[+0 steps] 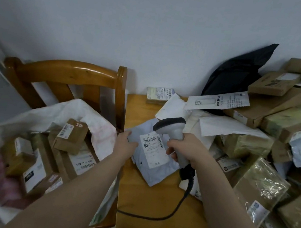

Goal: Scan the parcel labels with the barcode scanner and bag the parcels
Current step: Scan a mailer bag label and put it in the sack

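Observation:
My left hand (124, 145) grips the left edge of a pale grey soft parcel (153, 175) with a white barcode label (152, 149) facing up, held just above the wooden table (149, 212). My right hand (185, 149) holds a grey barcode scanner (173, 126) by its handle, its dark head tipped down over the label's upper edge. The scanner's black cable (180, 203) trails across the table. A big white sack (87, 111) stands open on a chair to the left, holding several brown boxes (70, 136).
A heap of brown boxes and white mailers (274, 121) covers the table's right side, with a black bag (234, 74) against the wall. A small labelled parcel (159, 95) lies at the table's far edge. The wooden chair's back (69, 73) rises behind the sack.

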